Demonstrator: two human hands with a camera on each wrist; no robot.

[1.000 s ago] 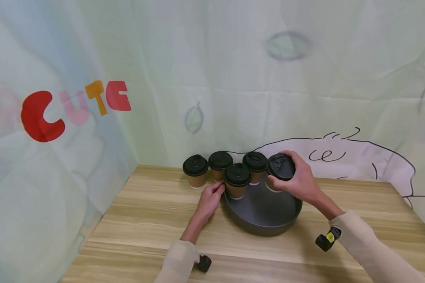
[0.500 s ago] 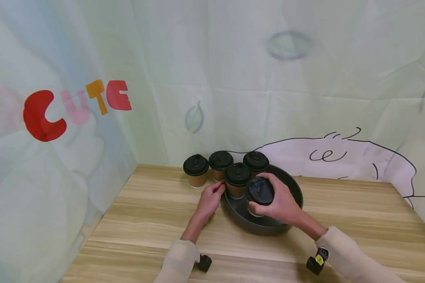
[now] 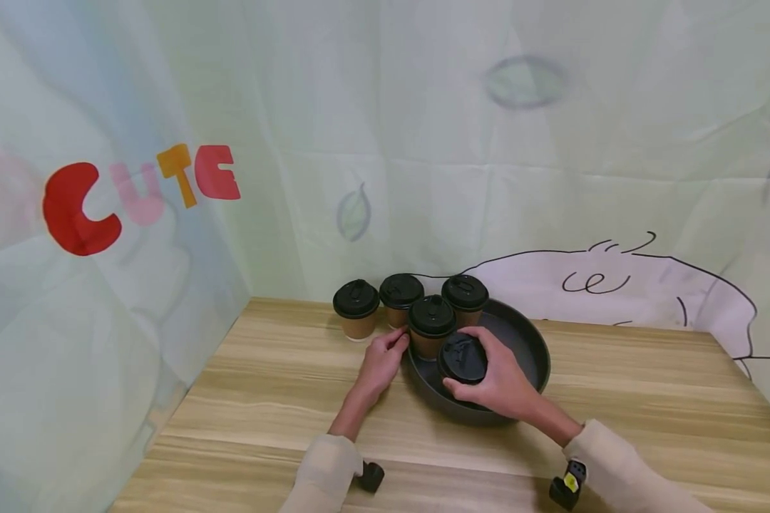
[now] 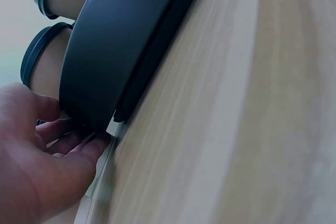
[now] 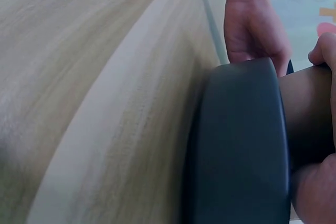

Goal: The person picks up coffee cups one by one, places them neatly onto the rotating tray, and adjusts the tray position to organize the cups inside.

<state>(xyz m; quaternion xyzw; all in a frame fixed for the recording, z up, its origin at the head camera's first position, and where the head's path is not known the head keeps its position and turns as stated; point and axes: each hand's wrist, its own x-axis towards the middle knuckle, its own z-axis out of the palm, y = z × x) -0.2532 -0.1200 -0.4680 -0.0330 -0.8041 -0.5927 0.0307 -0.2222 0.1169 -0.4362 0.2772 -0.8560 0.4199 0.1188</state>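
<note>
My right hand point(image 3: 503, 377) grips a lidded paper coffee cup point(image 3: 463, 358) by its sides, low at the front of a round dark pan point(image 3: 542, 342). In the right wrist view, the cup's brown body point(image 5: 307, 108) shows upright just behind the pan wall point(image 5: 236, 145). My left hand point(image 3: 380, 367) pinches the pan's left edge; the left wrist view has the thumb at the rim and the fingers point(image 4: 94, 148) bent against the wall. Two more coffee cups stand in the pan, one at the left point(image 3: 432, 317) and one at the back point(image 3: 465, 292).
Two further black-lidded coffee cups, one at the far left point(image 3: 357, 303) and one beside it point(image 3: 402, 291), stand on the wooden table point(image 3: 263, 399) left of the pan. A printed cloth backdrop point(image 3: 423, 178) rises behind the table's back edge.
My right hand has carried its cup from the pan's back right toward the front left and lowered it beside the left cup. My left hand keeps its place at the rim.
</note>
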